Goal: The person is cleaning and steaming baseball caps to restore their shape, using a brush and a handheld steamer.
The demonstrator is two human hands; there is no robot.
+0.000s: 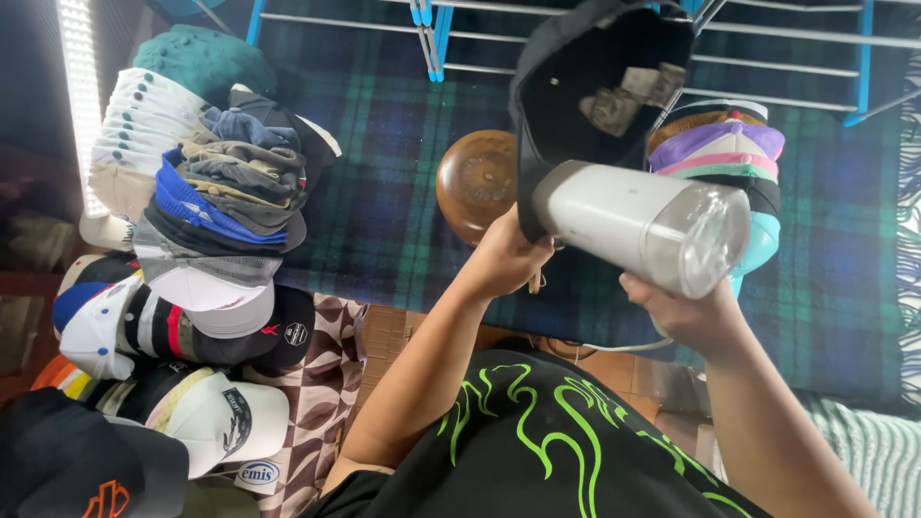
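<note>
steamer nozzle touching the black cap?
Cannot tell. In the head view the white steamer in the right hand overlaps the black cap held by the left hand, hiding any contact or gap at its front end.

Matt cloth cap (566, 86); smooth plastic steamer (638, 223); glossy wood (477, 180).

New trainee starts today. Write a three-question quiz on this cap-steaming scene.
1. True or false: the left hand holds the black cap by its edge.
2. What does the right hand hold? A) a brush B) a white steamer C) scissors
3. Fill in: the brown wooden form stands on a green and blue ______ cloth.

Key: 1 true; 2 B; 3 plaid.
</note>
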